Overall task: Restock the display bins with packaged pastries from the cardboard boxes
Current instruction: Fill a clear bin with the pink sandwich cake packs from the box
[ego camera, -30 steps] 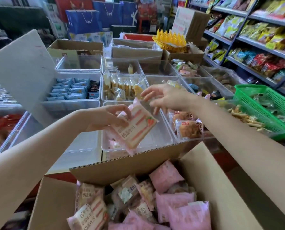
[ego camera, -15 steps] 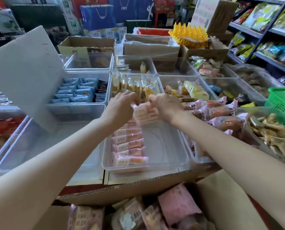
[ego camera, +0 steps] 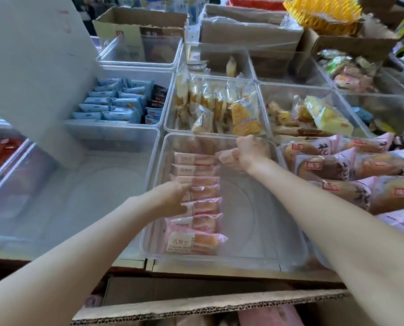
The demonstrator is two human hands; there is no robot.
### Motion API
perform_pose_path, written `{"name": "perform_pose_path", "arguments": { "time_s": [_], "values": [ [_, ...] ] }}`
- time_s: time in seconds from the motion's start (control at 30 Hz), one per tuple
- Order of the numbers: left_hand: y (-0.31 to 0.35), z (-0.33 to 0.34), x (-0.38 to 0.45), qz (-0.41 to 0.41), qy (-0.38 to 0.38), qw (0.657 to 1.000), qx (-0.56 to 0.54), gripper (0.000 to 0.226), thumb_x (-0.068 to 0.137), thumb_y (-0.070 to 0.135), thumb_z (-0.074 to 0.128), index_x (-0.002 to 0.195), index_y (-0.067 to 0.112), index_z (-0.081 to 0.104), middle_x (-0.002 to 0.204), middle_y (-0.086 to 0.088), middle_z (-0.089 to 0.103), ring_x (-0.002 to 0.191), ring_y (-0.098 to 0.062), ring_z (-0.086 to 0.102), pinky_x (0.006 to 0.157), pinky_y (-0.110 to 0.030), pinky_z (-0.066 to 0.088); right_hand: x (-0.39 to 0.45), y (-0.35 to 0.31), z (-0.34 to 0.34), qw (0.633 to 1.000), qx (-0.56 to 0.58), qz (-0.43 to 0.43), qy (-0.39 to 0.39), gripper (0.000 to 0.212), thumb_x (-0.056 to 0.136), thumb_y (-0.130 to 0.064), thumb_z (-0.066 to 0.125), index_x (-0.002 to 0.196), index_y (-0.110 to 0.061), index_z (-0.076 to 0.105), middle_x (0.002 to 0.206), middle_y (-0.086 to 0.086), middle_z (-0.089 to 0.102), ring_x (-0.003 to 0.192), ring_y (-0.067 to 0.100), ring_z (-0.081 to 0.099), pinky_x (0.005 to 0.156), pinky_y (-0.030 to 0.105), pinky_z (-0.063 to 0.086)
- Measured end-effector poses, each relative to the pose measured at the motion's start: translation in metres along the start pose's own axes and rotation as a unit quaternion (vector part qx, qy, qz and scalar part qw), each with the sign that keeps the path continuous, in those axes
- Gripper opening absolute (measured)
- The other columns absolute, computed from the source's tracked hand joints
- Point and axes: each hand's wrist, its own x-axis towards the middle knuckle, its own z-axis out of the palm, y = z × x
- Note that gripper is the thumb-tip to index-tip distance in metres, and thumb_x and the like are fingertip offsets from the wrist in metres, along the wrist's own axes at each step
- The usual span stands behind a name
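Both hands have come apart since half a second ago, when they held one pink pack together over the clear bin. Now the right hand (ego camera: 251, 151) holds that pink pack (ego camera: 228, 158) by itself, with its fingers curled round it, at the far end of the clear bin (ego camera: 255, 231). The left hand (ego camera: 172, 196) has dropped lower and rests on the row of pink packs (ego camera: 196, 203) that stand along the left side of the bin. Its fingers touch the packs in the middle of the row, but I cannot tell if they pinch one.

Near the bottom edge, the open cardboard box (ego camera: 196, 309) shows a bit of pink inside. A bin to the right holds big pink bread bags (ego camera: 351, 170). Behind are a bin of yellow cakes (ego camera: 219, 109) and a bin of blue packs (ego camera: 114, 104). A white board (ego camera: 31, 67) leans on the left.
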Motion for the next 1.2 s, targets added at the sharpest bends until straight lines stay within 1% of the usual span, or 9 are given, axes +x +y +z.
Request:
{"name": "perform_pose_path", "arguments": {
  "time_s": [0.07, 0.23, 0.4, 0.6, 0.7, 0.83, 0.93, 1.07, 1.2],
  "values": [
    [-0.005, 0.006, 0.004, -0.006, -0.034, 0.999, 0.035, 0.049, 0.090, 0.018, 0.055, 0.137, 0.013, 0.042, 0.138, -0.007, 0.049, 0.124, -0.023, 0.048, 0.106, -0.032, 0.035, 0.006, -0.002, 0.011, 0.998, 0.052, 0.023, 0.000, 0.019, 0.093, -0.009, 0.048, 0.106, -0.005, 0.062, 0.110, 0.018, 0.064, 0.104, 0.035, 0.061, 0.080, 0.037, 0.050],
    [-0.008, 0.021, 0.017, -0.014, -0.069, 0.987, 0.141, 0.051, 0.087, 0.020, 0.055, 0.135, 0.010, 0.040, 0.139, -0.005, 0.047, 0.132, -0.020, 0.040, 0.116, -0.044, 0.005, 0.009, 0.013, 0.040, 0.984, 0.144, 0.079, -0.065, 0.019, 0.093, -0.009, 0.048, 0.111, -0.002, 0.052, 0.118, 0.021, 0.055, 0.109, 0.038, 0.055, 0.083, 0.038, 0.045],
    [-0.010, 0.027, 0.023, -0.006, -0.067, 0.986, 0.153, 0.047, 0.088, 0.018, 0.053, 0.132, 0.009, 0.042, 0.135, -0.008, 0.048, 0.130, -0.023, 0.041, 0.117, -0.042, 0.011, 0.013, 0.014, 0.053, 0.985, 0.119, 0.098, -0.072, 0.034, 0.094, -0.003, 0.036, 0.126, 0.000, 0.049, 0.129, 0.019, 0.045, 0.114, 0.039, 0.051, 0.082, 0.036, 0.040],
    [-0.013, 0.026, 0.022, 0.005, -0.060, 0.990, 0.126, 0.044, 0.088, 0.018, 0.052, 0.131, 0.009, 0.043, 0.133, -0.007, 0.049, 0.126, -0.022, 0.045, 0.116, -0.038, 0.020, 0.010, 0.006, 0.045, 0.986, 0.095, 0.072, -0.113, 0.030, 0.089, -0.002, 0.049, 0.119, -0.001, 0.054, 0.121, 0.021, 0.057, 0.113, 0.037, 0.056, 0.084, 0.036, 0.046],
    [-0.006, 0.018, 0.015, 0.005, -0.032, 0.998, 0.054, 0.040, 0.090, 0.015, 0.051, 0.130, 0.009, 0.046, 0.131, -0.007, 0.053, 0.119, -0.023, 0.051, 0.105, -0.032, 0.038, -0.003, 0.007, 0.031, 0.984, 0.124, 0.055, -0.113, 0.037, 0.090, -0.010, 0.050, 0.126, -0.008, 0.043, 0.121, 0.018, 0.056, 0.111, 0.037, 0.056, 0.079, 0.037, 0.045],
    [0.013, -0.002, -0.018, -0.002, 0.080, 0.993, -0.092, 0.037, 0.090, 0.009, 0.052, 0.127, 0.009, 0.052, 0.128, -0.010, 0.056, 0.115, -0.025, 0.054, 0.096, -0.031, 0.043, -0.042, 0.008, -0.020, 0.950, 0.306, 0.004, -0.058, 0.021, 0.090, -0.007, 0.047, 0.101, -0.011, 0.064, 0.107, 0.016, 0.068, 0.091, 0.028, 0.066, 0.083, 0.039, 0.054],
    [0.028, -0.011, -0.044, 0.062, 0.163, 0.976, -0.134, 0.031, 0.089, 0.005, 0.050, 0.118, 0.009, 0.059, 0.121, -0.006, 0.061, 0.108, -0.022, 0.058, 0.092, -0.031, 0.047, -0.096, 0.003, -0.068, 0.884, 0.435, -0.062, -0.162, 0.019, 0.092, -0.001, 0.048, 0.089, -0.010, 0.064, 0.086, 0.014, 0.070, 0.068, 0.022, 0.069, 0.069, 0.032, 0.058],
    [0.061, -0.014, -0.070, 0.157, 0.182, 0.956, -0.167, 0.024, 0.085, 0.003, 0.054, 0.104, 0.008, 0.067, 0.105, -0.007, 0.068, 0.099, -0.023, 0.063, 0.087, -0.035, 0.050, -0.162, 0.003, -0.110, 0.857, 0.426, -0.110, -0.269, 0.016, 0.094, -0.008, 0.052, 0.090, -0.001, 0.066, 0.078, 0.012, 0.071, 0.068, 0.019, 0.069, 0.061, 0.023, 0.054],
    [0.089, 0.002, -0.117, 0.221, 0.219, 0.933, -0.181, 0.024, 0.082, -0.001, 0.051, 0.093, 0.009, 0.069, 0.091, -0.005, 0.070, 0.088, -0.023, 0.064, 0.081, -0.030, 0.048, -0.225, 0.006, -0.114, 0.837, 0.346, -0.060, -0.421, 0.022, 0.095, -0.007, 0.047, 0.087, -0.001, 0.066, 0.082, 0.014, 0.072, 0.067, 0.020, 0.069, 0.060, 0.022, 0.054]
  ]
}}
